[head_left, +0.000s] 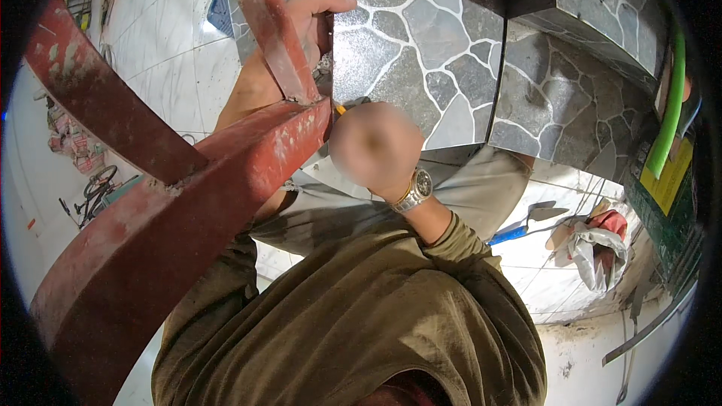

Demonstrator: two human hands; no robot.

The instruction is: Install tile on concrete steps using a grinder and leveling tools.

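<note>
A grey tile (pixel 406 53) with a stone pattern and white joint lines stands in front of me. At its left edge, my left hand (pixel 312 19) is closed around the side, one finger lying over the patterned face. My right hand (pixel 376 146), with a metal watch (pixel 421 184) at the wrist, is at the tile's lower left corner. It looks closed, but it is blurred; a small yellow piece (pixel 340 108) shows beside it, and I cannot make out what it belongs to. A red metal beam (pixel 203 150) runs close by both hands, crossing in front of my left arm.
Another patterned tile (pixel 564 105) adjoins on the right, below a jutting tiled ledge (pixel 602 0). A blue-handled trowel (pixel 511 235) and a white plastic bag (pixel 594 256) lie on the floor at right. A green strip (pixel 669 116) stands at the far right. A second red bar (pixel 105 90) slants at left.
</note>
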